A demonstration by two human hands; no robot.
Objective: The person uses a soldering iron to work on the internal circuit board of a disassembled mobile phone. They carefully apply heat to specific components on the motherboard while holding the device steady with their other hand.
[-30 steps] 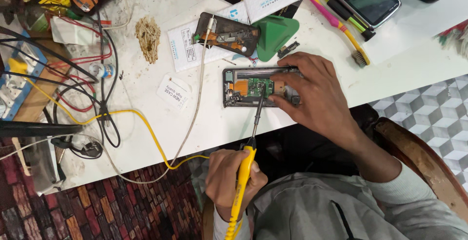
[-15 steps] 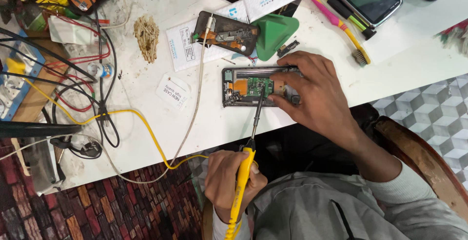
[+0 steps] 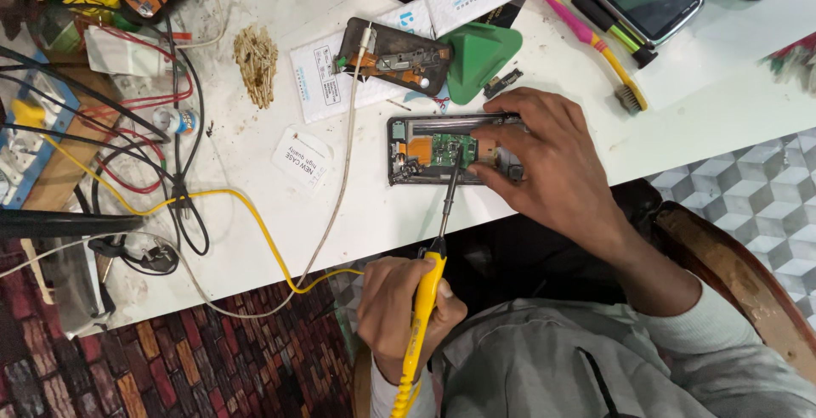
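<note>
Head view: left hand [image 3: 406, 320] grips iron [image 3: 427, 295], tip pointing at 12 o'clock into phone [image 3: 442, 150]; right hand [image 3: 552, 163] pins phone, nearer.

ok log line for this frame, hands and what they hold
left hand: grips yellow soldering iron, tip on green board | right hand: steadies opened phone | surface: white table

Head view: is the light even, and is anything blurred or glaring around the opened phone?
Head view: soft, even light on the white table; opened phone, soldering iron and both hands, left and right, are sharp. Only faint shadows, no strong glare. Edges bend slightly.
</note>
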